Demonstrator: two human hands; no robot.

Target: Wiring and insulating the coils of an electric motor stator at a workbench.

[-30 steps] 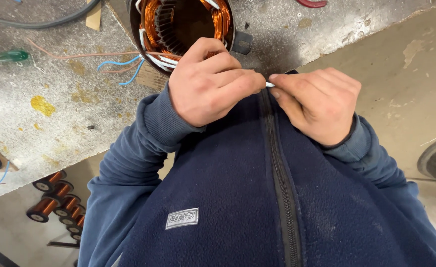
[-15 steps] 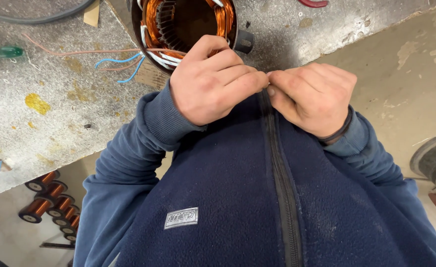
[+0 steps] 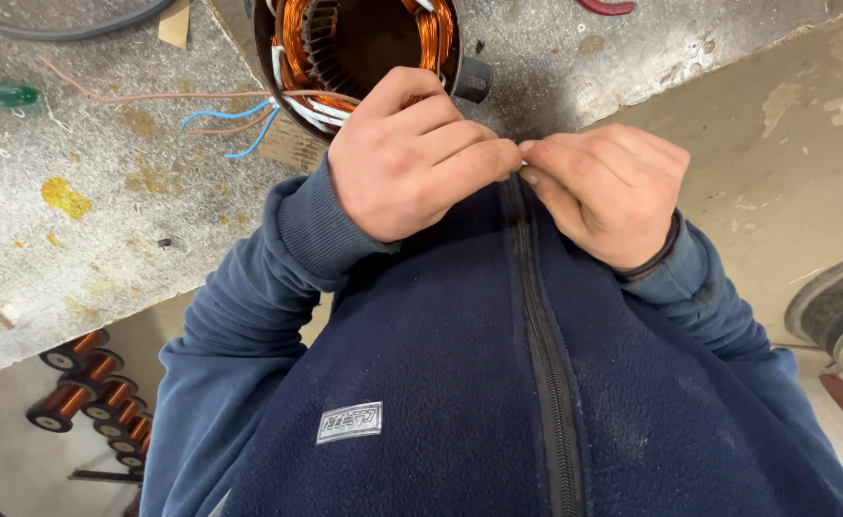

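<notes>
1. Left hand [image 3: 412,158] and right hand [image 3: 608,191]: both curled up tight, fingertips [image 3: 498,158] pressed together in a pinch.
2. Pinched between them: a tiny piece, almost all hidden by the fingers. Cannot tell what it is.
3. Sits in the upper middle of the frame, right at the top of the jacket zipper [image 3: 541,364] and just in front of the motor stator [image 3: 364,48].
4. Probably very light and thin, and easy to drop or lose. Best held at its two ends with fingertips only, with no hard squeeze.
5. Just behind the left hand: the round stator, open at the top, with shiny copper windings [image 3: 297,38] inside. Looks heavy and hard, but the thin copper could scratch.
6. Blue wires [image 3: 230,120] and a pinkish one spread out from the stator across the grey workbench [image 3: 106,220], toward the upper left.
7. Far upper left: a green screwdriver handle [image 3: 0,96] and a black cable [image 3: 58,29].
8. Lower left, under the bench edge: a row of copper wire spools [image 3: 87,383].
9. Right edge: a round grey thing [image 3: 838,306], cut off by the frame.
10. Fills the bottom of the frame: a dark blue fleece jacket [image 3: 421,383].
11. Close to the pinch: the stator rim, the loose wires and the zipper teeth, all easy to snag on.
</notes>
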